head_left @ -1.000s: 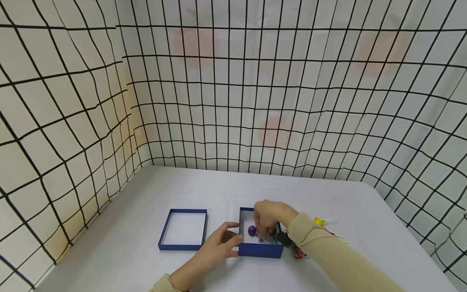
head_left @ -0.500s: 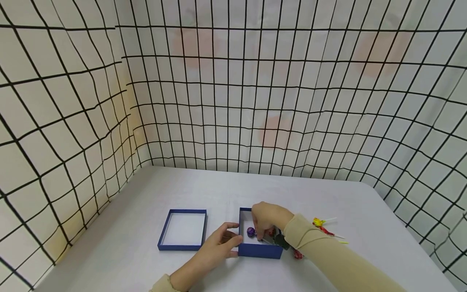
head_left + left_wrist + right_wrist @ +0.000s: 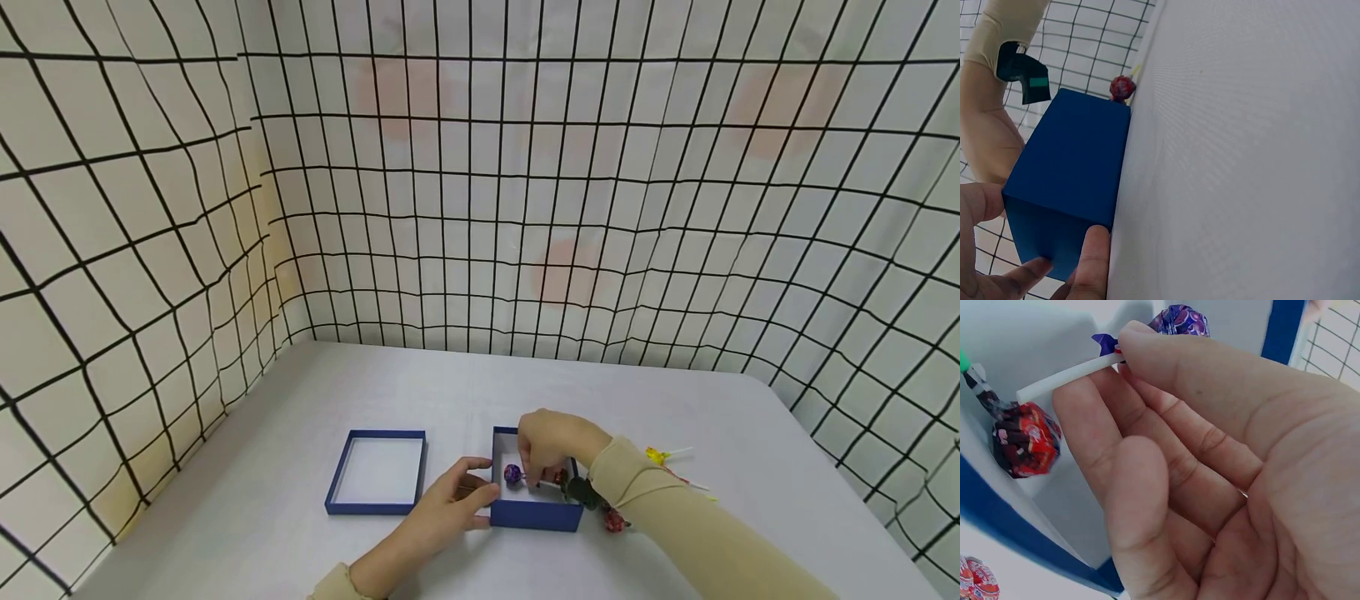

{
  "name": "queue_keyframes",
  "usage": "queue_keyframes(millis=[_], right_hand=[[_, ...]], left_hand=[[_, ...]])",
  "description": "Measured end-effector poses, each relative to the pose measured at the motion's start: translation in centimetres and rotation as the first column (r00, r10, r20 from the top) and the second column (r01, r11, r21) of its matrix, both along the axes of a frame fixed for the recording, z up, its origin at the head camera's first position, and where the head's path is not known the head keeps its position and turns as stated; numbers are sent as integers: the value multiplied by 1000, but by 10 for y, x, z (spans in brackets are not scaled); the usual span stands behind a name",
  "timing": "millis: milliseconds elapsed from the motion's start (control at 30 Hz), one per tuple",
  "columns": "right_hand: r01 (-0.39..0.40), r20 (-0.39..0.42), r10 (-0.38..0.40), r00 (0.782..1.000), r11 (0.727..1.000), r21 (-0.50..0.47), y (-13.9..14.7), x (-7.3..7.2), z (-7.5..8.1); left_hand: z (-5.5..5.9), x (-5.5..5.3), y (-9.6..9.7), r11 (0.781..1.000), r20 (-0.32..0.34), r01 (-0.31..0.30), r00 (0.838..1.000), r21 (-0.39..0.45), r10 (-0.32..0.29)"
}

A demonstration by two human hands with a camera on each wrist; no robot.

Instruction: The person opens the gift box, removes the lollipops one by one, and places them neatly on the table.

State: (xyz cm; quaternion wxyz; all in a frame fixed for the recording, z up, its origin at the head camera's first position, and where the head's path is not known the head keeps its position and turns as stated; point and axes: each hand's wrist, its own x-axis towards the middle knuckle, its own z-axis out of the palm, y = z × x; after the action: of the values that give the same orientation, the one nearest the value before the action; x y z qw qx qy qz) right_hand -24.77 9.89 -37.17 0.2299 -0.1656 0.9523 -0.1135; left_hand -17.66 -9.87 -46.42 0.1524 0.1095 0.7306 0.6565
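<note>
My right hand [image 3: 551, 446] reaches down into an open blue box [image 3: 535, 516] with a white inside. Its thumb and fingers pinch the white stick of a purple-wrapped lollipop [image 3: 1184, 320], whose head points left in the head view. Beside it in the box lies a dark red lollipop [image 3: 1025, 440]. My left hand [image 3: 452, 497] touches the box's left wall with spread fingers [image 3: 1093, 259], apart from one another. In the left wrist view the box hides most of my right hand.
A shallow blue lid [image 3: 372, 507], white inside up, lies left of the box. Right of the box are a red lollipop [image 3: 615, 521] and a yellow lollipop [image 3: 657, 455], partly behind my right sleeve [image 3: 660, 508]. Black netting [image 3: 487, 200] stands around the table.
The purple lollipop has shifted slightly left inside the box, with my right hand on its stick. My left hand stays at the box's wall.
</note>
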Motion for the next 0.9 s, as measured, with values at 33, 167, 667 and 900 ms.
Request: queue_keyframes(millis=[33, 167, 667, 900], right_hand=[[2, 6, -1, 1000, 1000, -10, 1, 0, 2], [-2, 24, 3, 1000, 999, -47, 5, -2, 10], [-61, -2, 62, 998, 988, -145, 27, -9, 26], [-96, -3, 98, 995, 967, -235, 46, -10, 36]], left_hand=[[0, 0, 0, 1000, -1, 0, 1000, 0, 0], [0, 1, 0, 1000, 0, -1, 1000, 6, 1], [1, 1, 1, 1000, 10, -18, 1000, -13, 18], [2, 1, 1, 1000, 5, -23, 1000, -14, 23]])
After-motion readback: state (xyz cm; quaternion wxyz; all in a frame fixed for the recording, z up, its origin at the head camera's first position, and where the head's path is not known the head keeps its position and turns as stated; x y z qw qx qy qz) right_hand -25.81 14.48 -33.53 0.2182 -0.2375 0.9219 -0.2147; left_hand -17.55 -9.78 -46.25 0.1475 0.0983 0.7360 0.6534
